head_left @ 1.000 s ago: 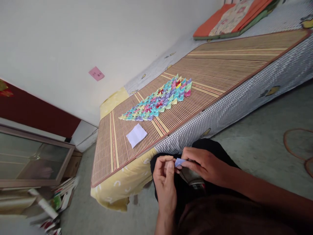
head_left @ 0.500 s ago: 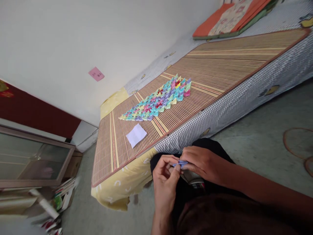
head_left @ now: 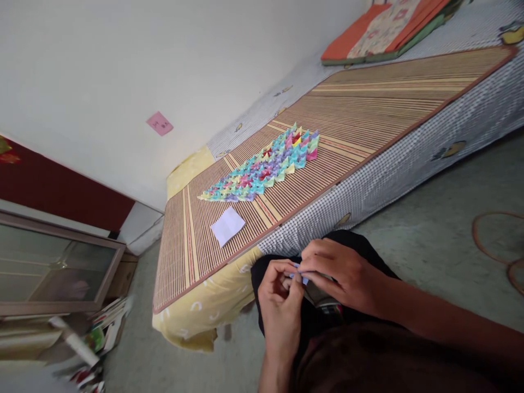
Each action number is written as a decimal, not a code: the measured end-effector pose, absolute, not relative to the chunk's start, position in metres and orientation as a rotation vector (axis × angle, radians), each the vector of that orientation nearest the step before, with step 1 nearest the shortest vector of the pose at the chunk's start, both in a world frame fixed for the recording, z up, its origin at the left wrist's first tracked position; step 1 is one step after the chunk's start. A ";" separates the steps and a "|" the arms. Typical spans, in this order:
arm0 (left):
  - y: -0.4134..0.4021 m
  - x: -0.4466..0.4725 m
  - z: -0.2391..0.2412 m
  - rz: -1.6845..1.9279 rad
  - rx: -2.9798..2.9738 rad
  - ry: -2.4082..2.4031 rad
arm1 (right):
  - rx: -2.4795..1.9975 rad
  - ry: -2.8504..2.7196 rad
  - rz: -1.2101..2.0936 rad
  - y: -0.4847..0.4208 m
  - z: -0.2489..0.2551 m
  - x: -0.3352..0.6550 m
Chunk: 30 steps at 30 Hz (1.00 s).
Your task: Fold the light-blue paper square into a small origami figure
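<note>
Above my lap, my left hand [head_left: 282,286] pinches a small piece of folded blue-purple paper [head_left: 305,280] between thumb and fingers. My right hand [head_left: 333,267] meets it from the right, its fingertips closed on the same paper. Most of the paper is hidden by my fingers, so its exact folded shape is unclear. On the bed's striped mat lies a flat pale lilac square of paper [head_left: 228,225]. Beyond that, many pointed folded paper pieces [head_left: 262,169] in several colours stand in close rows.
The striped mat [head_left: 347,109] covers the bed beside my knees. A folded orange and floral quilt [head_left: 385,33] rests at the far end. To the left are a glass-fronted cabinet [head_left: 61,267] and piled papers [head_left: 108,327]. A brown cord [head_left: 491,256] lies on the floor at right.
My right hand has shifted slightly left and its fingertips now cover more of the folded paper. Less of the paper's pointed shape shows between my hands.
</note>
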State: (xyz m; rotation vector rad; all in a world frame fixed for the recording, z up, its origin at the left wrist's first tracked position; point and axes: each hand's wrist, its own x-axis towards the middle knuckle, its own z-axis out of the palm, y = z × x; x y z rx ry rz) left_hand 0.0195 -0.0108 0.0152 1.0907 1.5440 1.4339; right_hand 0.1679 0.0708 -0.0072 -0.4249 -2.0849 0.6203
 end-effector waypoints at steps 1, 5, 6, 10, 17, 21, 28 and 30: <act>-0.011 0.020 0.016 1.429 1.096 1.541 | -0.413 -2.075 0.607 0.070 -0.007 0.166; -0.012 0.023 0.016 1.415 1.110 1.536 | -0.435 -2.063 0.600 0.068 -0.005 0.163; -0.012 0.024 0.016 1.416 1.114 1.536 | -0.452 -2.063 0.604 0.067 -0.004 0.163; -0.012 0.025 0.016 1.434 1.100 1.528 | -0.495 -2.060 0.637 0.067 -0.003 0.163; -0.011 0.022 0.010 1.467 1.058 1.488 | -0.487 -2.008 0.688 0.067 -0.001 0.163; -0.012 0.020 0.003 1.543 1.037 1.502 | -0.483 -1.920 0.702 0.069 -0.001 0.165; -0.013 0.023 0.006 1.613 1.065 1.520 | -0.477 -1.910 0.694 0.070 -0.004 0.165; -0.013 0.024 0.009 1.576 1.121 1.552 | -0.446 -1.951 0.638 0.069 -0.004 0.164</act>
